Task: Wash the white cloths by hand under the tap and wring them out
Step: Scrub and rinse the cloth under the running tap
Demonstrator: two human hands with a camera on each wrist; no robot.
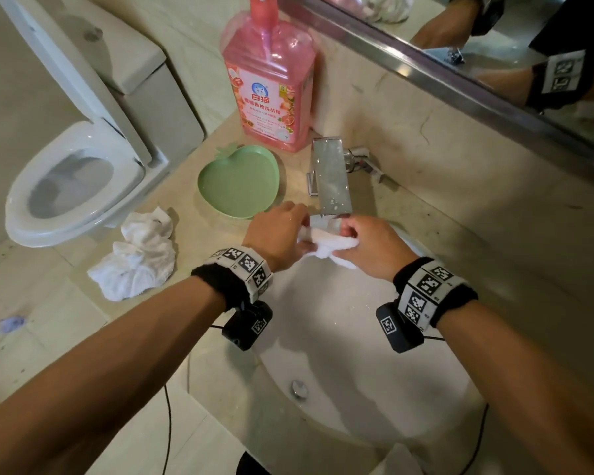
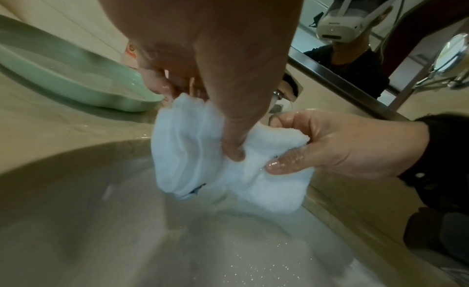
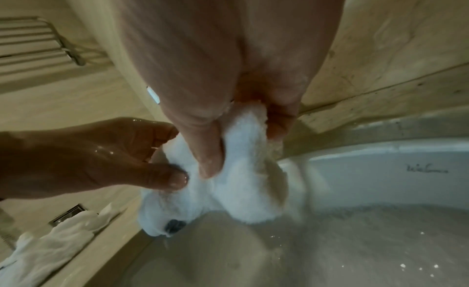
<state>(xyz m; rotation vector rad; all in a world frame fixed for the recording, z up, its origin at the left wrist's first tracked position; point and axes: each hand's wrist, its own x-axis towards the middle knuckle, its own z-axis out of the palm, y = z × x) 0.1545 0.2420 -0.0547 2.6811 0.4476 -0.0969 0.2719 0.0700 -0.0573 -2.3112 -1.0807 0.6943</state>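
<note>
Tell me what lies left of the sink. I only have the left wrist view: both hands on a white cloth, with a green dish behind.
Observer: A second white cloth lies crumpled on the counter, left of the sink and nearer you than the green dish.
Operator: Say what stands behind the dish.
Observer: A pink bottle, upright against the wall.
Operator: Place the hands against the tap.
Observer: The left hand and right hand grip the held cloth just below the spout end of the tap.
</note>
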